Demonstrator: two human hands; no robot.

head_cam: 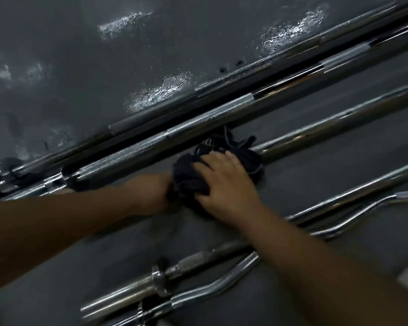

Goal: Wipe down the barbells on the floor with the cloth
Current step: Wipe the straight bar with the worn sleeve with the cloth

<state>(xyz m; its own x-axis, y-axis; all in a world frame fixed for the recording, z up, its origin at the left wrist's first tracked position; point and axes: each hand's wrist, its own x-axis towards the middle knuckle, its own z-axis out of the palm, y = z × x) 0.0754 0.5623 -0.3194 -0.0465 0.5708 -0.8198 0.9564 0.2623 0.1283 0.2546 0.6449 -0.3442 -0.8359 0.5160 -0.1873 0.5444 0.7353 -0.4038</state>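
Several chrome barbells lie side by side on the dark floor, running from lower left to upper right. A dark navy cloth (189,175) is bunched around the middle barbell (327,128). My right hand (224,180) lies on top of the cloth and presses it onto the bar. My left hand (154,191) grips the cloth's left end; its fingers are hidden by the fabric. The bar section under the cloth is covered.
Two long knurled barbells (210,114) lie beyond the cloth against a scuffed grey wall (151,43). Nearer me lie a straight bar with a collar (160,276) and a curl bar (222,281). Bare grey floor (327,170) lies between the bars.
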